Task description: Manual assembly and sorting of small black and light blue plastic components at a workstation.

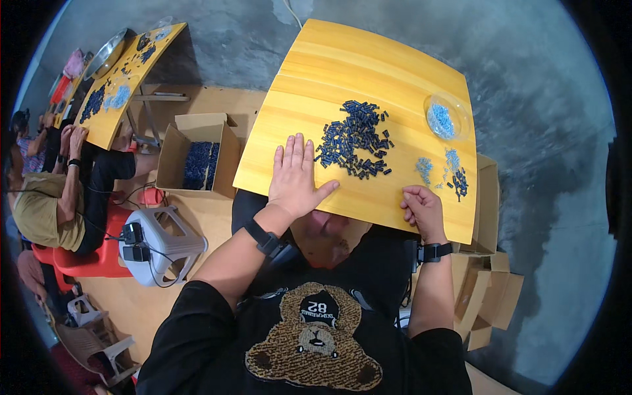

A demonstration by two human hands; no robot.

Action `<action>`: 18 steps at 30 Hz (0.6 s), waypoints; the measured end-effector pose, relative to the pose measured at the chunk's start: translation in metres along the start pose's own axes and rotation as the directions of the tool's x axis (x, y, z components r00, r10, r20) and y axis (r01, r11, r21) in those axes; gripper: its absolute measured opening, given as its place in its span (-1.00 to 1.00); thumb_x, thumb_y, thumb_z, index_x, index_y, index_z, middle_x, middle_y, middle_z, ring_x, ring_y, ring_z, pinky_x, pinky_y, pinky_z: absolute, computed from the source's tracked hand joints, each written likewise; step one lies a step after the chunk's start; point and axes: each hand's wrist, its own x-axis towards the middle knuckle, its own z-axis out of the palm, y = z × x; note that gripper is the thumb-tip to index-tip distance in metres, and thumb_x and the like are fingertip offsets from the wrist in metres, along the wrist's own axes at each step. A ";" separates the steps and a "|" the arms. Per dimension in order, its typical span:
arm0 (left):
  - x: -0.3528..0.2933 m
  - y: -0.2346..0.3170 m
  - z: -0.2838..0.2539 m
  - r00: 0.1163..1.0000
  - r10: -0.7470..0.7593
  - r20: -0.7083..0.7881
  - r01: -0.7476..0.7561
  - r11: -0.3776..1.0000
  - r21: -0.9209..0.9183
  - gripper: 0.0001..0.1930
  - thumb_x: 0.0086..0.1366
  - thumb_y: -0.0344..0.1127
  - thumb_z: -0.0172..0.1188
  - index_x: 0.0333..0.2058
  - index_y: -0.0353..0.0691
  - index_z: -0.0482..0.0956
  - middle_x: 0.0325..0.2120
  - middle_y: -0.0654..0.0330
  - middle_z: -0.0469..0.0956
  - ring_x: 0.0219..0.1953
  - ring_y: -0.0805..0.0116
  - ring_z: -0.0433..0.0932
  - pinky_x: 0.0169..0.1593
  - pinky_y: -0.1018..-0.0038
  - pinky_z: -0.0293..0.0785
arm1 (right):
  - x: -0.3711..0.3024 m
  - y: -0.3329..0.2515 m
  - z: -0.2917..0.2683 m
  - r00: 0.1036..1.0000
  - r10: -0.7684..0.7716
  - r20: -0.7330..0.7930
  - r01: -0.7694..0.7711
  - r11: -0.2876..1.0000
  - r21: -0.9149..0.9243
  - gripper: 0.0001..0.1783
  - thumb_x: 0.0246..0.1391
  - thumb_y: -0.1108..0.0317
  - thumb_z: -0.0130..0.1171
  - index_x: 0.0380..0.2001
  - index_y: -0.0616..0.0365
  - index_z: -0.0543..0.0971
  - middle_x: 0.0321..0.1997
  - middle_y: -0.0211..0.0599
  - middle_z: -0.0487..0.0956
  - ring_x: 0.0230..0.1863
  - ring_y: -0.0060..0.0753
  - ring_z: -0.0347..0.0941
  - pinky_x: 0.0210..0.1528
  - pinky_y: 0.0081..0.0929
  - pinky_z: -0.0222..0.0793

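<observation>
My left hand [294, 178] lies flat on the yellow wooden table [276, 115], fingers stretched out and thumb pointing right. Just beyond its fingertips is a heap of small dark blue cylindrical pieces [355, 135]. At the table's front right, my right hand [422, 209] is curled, thumb and fingers together; whatever may be between them is too small to tell. Closest to it are a small pile of light blue bits [424, 169] and, farther right, several dark pieces [459, 183] beside more light blue bits [452, 160].
A clear round bowl [463, 113] of light blue bits stands at the table's right. Left of the table are a cardboard box [172, 161] of dark pieces and a white stool [158, 253] with black devices and cables. Another person [49, 214] works at a second table [105, 135].
</observation>
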 end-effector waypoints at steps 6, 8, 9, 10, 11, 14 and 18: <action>0.000 0.002 -0.002 1.000 0.019 -0.012 -0.019 1.000 0.009 -0.02 0.08 0.34 -0.03 0.21 -0.44 0.02 0.25 -0.18 -0.07 0.33 -0.03 -0.16 0.32 0.14 -0.28 | 0.007 -0.008 0.006 0.997 0.064 -0.053 -0.065 0.998 -0.022 -0.85 0.07 0.33 0.13 -0.32 0.17 0.53 -0.62 -0.45 0.48 -0.78 -0.71 0.28 -0.79 -0.75 0.11; -0.001 0.001 -0.002 0.999 0.023 -0.025 -0.023 1.000 0.011 -0.02 0.08 0.34 -0.03 0.20 -0.45 0.03 0.25 -0.19 -0.06 0.33 -0.04 -0.16 0.32 0.12 -0.27 | 0.009 -0.012 0.009 0.992 0.097 -0.079 -0.101 0.994 -0.039 -0.86 0.06 0.33 0.14 -0.35 0.17 0.53 -0.65 -0.45 0.47 -0.81 -0.70 0.27 -0.81 -0.74 0.10; -0.001 0.001 -0.002 0.999 0.026 -0.024 -0.026 1.000 0.013 -0.02 0.08 0.34 -0.03 0.20 -0.45 0.03 0.25 -0.19 -0.06 0.33 -0.04 -0.16 0.32 0.12 -0.27 | 0.009 -0.013 0.011 0.994 0.095 -0.062 -0.100 0.991 -0.093 -0.86 0.04 0.34 0.15 -0.37 0.18 0.53 -0.66 -0.46 0.45 -0.82 -0.69 0.27 -0.81 -0.73 0.10; 0.000 0.001 -0.002 1.000 0.023 -0.019 -0.023 1.000 0.013 -0.02 0.08 0.34 -0.03 0.20 -0.45 0.03 0.25 -0.19 -0.06 0.33 -0.04 -0.16 0.32 0.12 -0.27 | 0.010 -0.014 0.011 0.995 0.093 -0.045 -0.099 0.984 -0.146 -0.87 0.03 0.34 0.16 -0.40 0.18 0.53 -0.68 -0.46 0.44 -0.83 -0.68 0.27 -0.82 -0.72 0.09; 0.000 0.002 -0.001 1.000 0.022 -0.013 -0.021 1.000 0.010 -0.02 0.08 0.34 -0.03 0.20 -0.45 0.03 0.25 -0.19 -0.06 0.33 -0.04 -0.16 0.32 0.12 -0.26 | 0.011 -0.014 0.009 0.994 0.095 -0.050 -0.101 0.984 -0.144 -0.87 0.03 0.34 0.16 -0.40 0.18 0.53 -0.68 -0.46 0.44 -0.83 -0.68 0.27 -0.82 -0.72 0.09; 0.000 0.002 -0.001 1.000 0.026 -0.016 -0.026 0.999 0.020 -0.01 0.08 0.34 -0.03 0.20 -0.46 0.03 0.24 -0.19 -0.06 0.33 -0.04 -0.16 0.32 0.12 -0.26 | 0.012 -0.017 0.007 0.998 0.060 0.030 -0.052 0.975 -0.217 -0.89 0.01 0.35 0.17 -0.43 0.17 0.53 -0.70 -0.47 0.42 -0.85 -0.69 0.25 -0.83 -0.72 0.08; 0.001 0.001 0.001 0.999 0.032 -0.028 -0.032 0.999 0.022 -0.01 0.08 0.34 -0.03 0.19 -0.46 0.03 0.24 -0.20 -0.05 0.32 -0.04 -0.16 0.32 0.12 -0.26 | 0.017 -0.021 0.013 0.982 -0.169 0.087 0.190 0.878 -0.440 -0.86 -0.06 0.37 0.20 -0.44 0.22 0.53 -0.70 -0.37 0.43 -0.72 -0.58 0.36 -0.68 -0.60 0.23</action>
